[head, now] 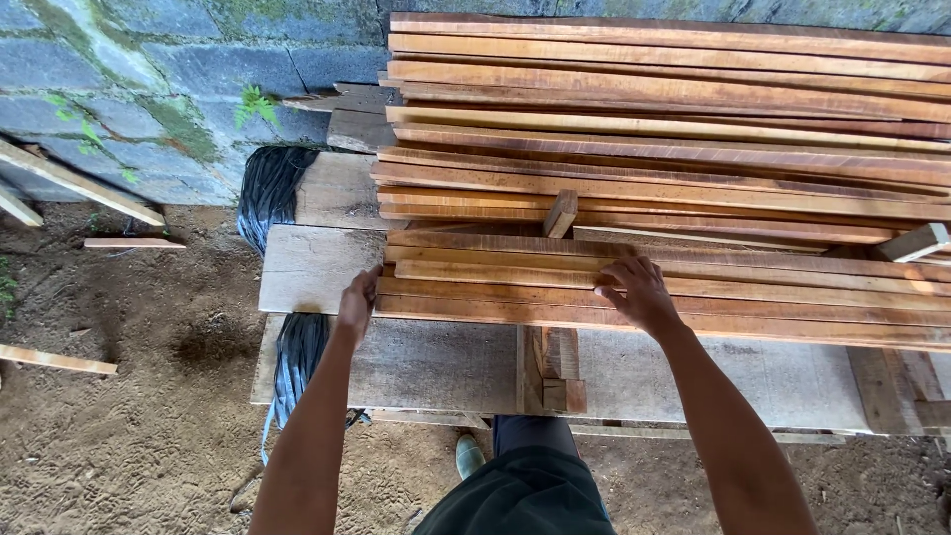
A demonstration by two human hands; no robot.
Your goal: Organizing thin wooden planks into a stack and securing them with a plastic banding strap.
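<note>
Head view: stacked reddish planks [674,287] lie across the grey worktop [446,367]. My left hand [357,302] curls against the near planks' end, gripping nothing I can confirm. My right hand [639,292] rests flat on top, fingers spread open.

Your stacked planks [674,149] are reddish-orange brown with darker streaky grain, some edges paler yellow. Under the planks, the bench boards [317,263] are weathered pale grey. Left of the planks, the plastic sheet [269,188] is black with fine glossy ribbing. Behind the planks, the block wall [149,79] is blue-grey, blotched with green moss. Left of and below the planks, the ground [129,396] is sandy brown, one darker patch. Below the planks, your shorts [525,495] are dark green-black and the boot [470,456] is dull green.
</note>
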